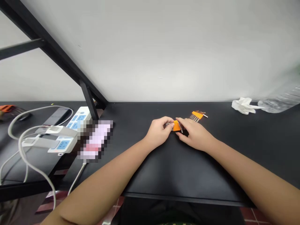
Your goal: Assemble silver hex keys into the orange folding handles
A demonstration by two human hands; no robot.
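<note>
A hex key set in an orange holder (176,125) is between my two hands above the black desk. My left hand (160,131) grips it from the left, fingers closed and thumb on the holder's front, with thin metal shafts showing beside the thumb. From the right, my right hand (193,132) has its thumb and fingertips around the other end, where a short bent key end pokes out. Just behind the right hand lies a second hex key set (197,115) in an orange holder, its lower part hidden by that hand.
On the left are a pixelated phone (97,140) with a cable, a white power strip (77,125) with plugged chargers, and a black metal frame (58,59). A crumpled tissue (245,105) and a clear plastic bottle (280,100) lie at the back right by the wall.
</note>
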